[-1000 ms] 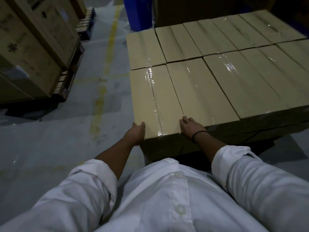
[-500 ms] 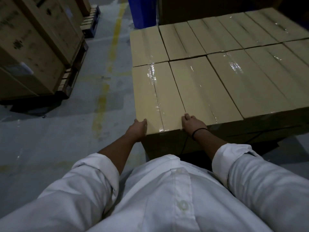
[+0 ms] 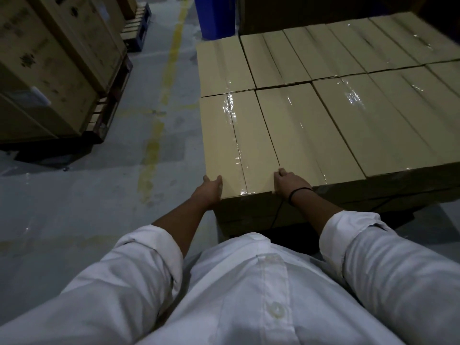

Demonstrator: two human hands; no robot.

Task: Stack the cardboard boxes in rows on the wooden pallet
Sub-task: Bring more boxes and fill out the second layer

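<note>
A long tan cardboard box (image 3: 239, 138), sealed with clear tape, lies at the near-left corner of a flat layer of like boxes (image 3: 373, 125). My left hand (image 3: 210, 191) grips its near-left corner, thumb on the top face. At the near-right corner my right hand (image 3: 290, 184), a black band on the wrist, curls its fingers into the seam beside the neighbouring box. More boxes sit below this layer. The pallet under the stack is lost in shadow.
Tall printed cartons (image 3: 49, 70) stand on a dark pallet at the left. A yellow line (image 3: 154, 143) runs along the grey floor between them and my stack. A blue object (image 3: 214, 16) and another pallet (image 3: 135, 28) are at the back.
Both hands keep the same hold on the box's near corners. Only the view has drifted slightly; the box has not visibly shifted.
</note>
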